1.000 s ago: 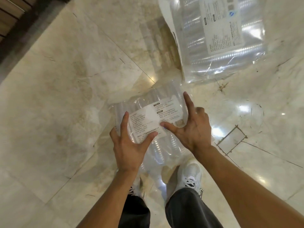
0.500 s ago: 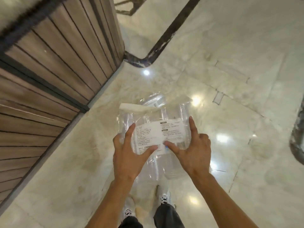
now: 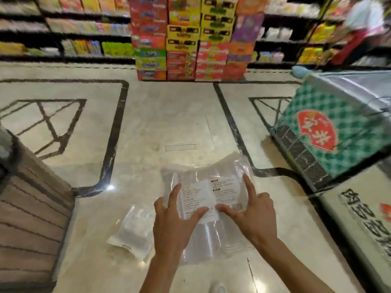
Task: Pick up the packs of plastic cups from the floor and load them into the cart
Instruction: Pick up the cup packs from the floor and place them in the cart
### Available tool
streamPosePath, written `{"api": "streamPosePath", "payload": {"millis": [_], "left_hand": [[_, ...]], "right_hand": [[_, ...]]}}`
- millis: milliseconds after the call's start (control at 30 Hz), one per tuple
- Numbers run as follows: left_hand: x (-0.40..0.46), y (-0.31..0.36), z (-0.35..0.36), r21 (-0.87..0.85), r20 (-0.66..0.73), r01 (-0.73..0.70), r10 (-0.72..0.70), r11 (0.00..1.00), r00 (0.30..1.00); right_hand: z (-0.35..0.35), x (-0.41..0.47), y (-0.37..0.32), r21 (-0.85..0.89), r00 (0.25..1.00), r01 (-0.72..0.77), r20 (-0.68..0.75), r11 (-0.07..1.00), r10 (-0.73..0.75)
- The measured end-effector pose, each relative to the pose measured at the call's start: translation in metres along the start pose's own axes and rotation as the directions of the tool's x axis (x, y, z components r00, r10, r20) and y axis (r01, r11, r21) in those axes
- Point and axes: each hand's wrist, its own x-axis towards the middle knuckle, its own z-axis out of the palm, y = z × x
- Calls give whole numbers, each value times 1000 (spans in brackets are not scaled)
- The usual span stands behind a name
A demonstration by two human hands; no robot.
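Cup pack held lengthwise, away from me

My left hand (image 3: 173, 227) and right hand (image 3: 251, 216) clamp the crinkly clear pack of plastic cups (image 3: 208, 199), label up.

The pack of plastic cups (image 3: 203, 187) is wrapped in clear, glossy, crinkled film with a matt white paper label (image 3: 211, 195). A second clear plastic pack (image 3: 133, 233) lies on the floor (image 3: 169, 115), polished glossy stone that mirrors the lights. The freezer (image 3: 330, 132) has a dark metal grille and shiny printed sides.
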Motion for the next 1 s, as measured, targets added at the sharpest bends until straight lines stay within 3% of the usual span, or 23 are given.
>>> {"api": "streamPosePath", "payload": {"millis": [167,333,667,867,1000], "left_hand": [[-40,96,44,66,188,-221,205,973,961],[-110,178,124,83,390,-420,359,904,848],[-347,310,297,-13,691,-665,487,747,534],[-467,362,387,-129,780,-784,551,607,298],[-517,385,448,-172,825,-806,530,566,196]], "right_hand": [[-88,-48,79,36,961,-213,-176,976,216],[-154,-121,185,83,844,-437,-306,896,440],[-291,-319,389,195,485,-780,-413,595,771],[-342,-411,482,350,235,-857,-389,379,891],[-364,-441,532,396,126,-877,-358,272,925]]}}
